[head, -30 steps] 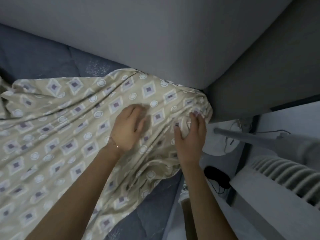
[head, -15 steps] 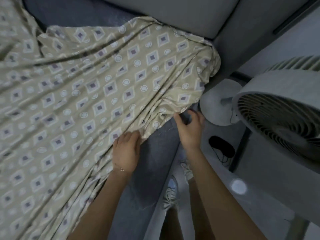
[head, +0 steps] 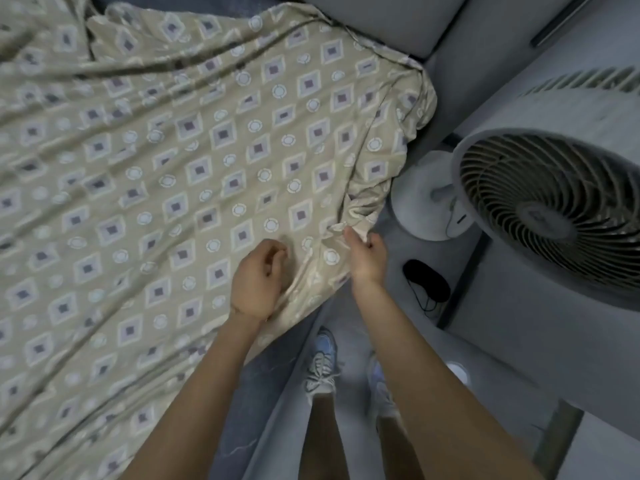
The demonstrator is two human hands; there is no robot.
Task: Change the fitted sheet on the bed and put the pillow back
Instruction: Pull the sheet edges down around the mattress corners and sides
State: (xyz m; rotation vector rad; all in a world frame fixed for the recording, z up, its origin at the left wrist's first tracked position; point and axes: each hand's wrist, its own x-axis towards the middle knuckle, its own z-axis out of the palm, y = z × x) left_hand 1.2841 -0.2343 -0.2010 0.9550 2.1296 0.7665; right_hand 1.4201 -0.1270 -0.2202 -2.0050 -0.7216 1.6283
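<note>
Beige diamond-print fitted sheet [head: 207, 161]: right hand [head: 367, 259] grip pinches its hem; left hand [head: 258, 280] grip cannot be told. Hard tugging risks unseating the gathered corner at 1 o'clock.

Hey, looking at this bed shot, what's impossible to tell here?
- Head view: the sheet covers the mattress corner, hiding whether it is tucked under.
- Head view: the left hand curls its fingers, hiding whether they grip fabric.
- Head view: the pillow is outside the frame.

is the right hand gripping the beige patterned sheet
Yes, the right hand pinches a bunched edge of the beige patterned sheet.
</note>
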